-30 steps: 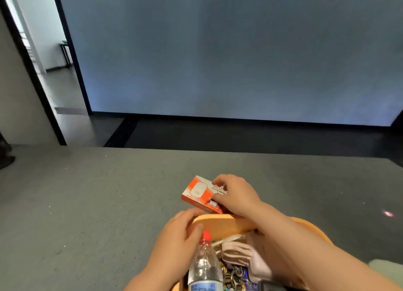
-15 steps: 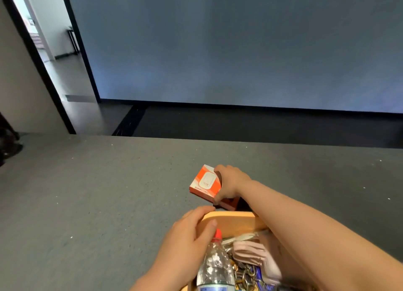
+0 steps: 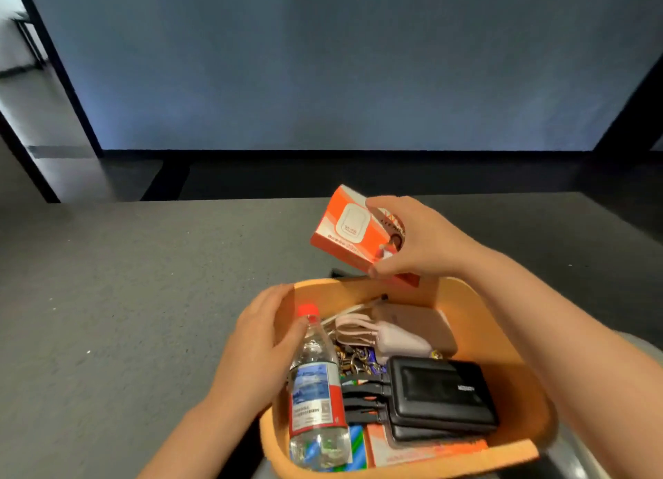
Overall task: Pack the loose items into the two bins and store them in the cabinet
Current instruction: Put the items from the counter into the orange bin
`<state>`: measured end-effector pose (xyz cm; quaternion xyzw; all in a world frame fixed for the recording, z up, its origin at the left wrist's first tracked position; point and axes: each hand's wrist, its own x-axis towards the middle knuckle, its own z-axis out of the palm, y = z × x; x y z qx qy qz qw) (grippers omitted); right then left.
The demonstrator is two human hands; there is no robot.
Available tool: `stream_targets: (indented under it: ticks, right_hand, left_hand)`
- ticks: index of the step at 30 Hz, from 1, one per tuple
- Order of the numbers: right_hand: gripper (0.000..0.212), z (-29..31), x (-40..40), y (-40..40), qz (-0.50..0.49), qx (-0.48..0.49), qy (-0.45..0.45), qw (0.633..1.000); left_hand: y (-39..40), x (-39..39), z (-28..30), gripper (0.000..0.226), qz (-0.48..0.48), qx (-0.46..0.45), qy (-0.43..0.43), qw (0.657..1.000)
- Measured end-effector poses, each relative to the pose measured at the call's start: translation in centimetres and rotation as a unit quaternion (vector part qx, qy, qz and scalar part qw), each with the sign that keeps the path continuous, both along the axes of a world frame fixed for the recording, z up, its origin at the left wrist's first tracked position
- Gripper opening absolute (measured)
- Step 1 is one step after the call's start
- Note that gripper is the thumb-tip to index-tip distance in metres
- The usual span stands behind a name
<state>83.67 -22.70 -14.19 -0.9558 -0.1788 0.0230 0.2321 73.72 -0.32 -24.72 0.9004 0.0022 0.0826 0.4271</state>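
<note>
1. The right hand (image 3: 427, 241) is gripping the orange box (image 3: 353, 232), fingers curled round it, holding it tilted above the far rim of the bin (image 3: 502, 338).
2. The left hand (image 3: 262, 346) is resting on the bin's left rim, fingers relaxed, thumb touching the bottle (image 3: 315, 389).
3. The bin is sitting on the grey tabletop (image 3: 125, 299), containing the bottle, a black case (image 3: 437, 392) and a pink pouch (image 3: 387, 335).
</note>
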Motion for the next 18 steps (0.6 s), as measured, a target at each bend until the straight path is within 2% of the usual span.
stream_targets:
  ticks: [2,5,10,13,18]
  right_hand:
    - [0.099,0.0,-3.3,-2.0,0.005,0.005,0.021,1.0]
    - [0.1,-1.5,-7.6,-3.8,0.021,-0.007,0.055,0.998]
    - [0.098,-4.1,-11.0,-5.2,0.05,-0.043,0.087,0.994]
    - [0.096,-4.7,-10.8,-5.3,0.056,-0.079,0.115,0.989]
    - [0.094,-4.7,-10.0,-5.6,0.06,-0.084,0.147,0.984]
  left_hand:
    - [-0.3,-1.6,-0.2,0.053,0.016,-0.031,0.008,0.999]
    - [-0.7,-2.9,-0.6,0.052,0.03,-0.073,0.005,0.997]
    - [-1.3,-4.0,-0.2,0.056,0.029,-0.037,0.013,0.999]
    - [-1.5,-4.5,-0.2,0.057,0.023,-0.014,0.011,1.0]
    - [-1.5,-4.8,-0.1,0.06,0.028,-0.015,0.024,0.999]
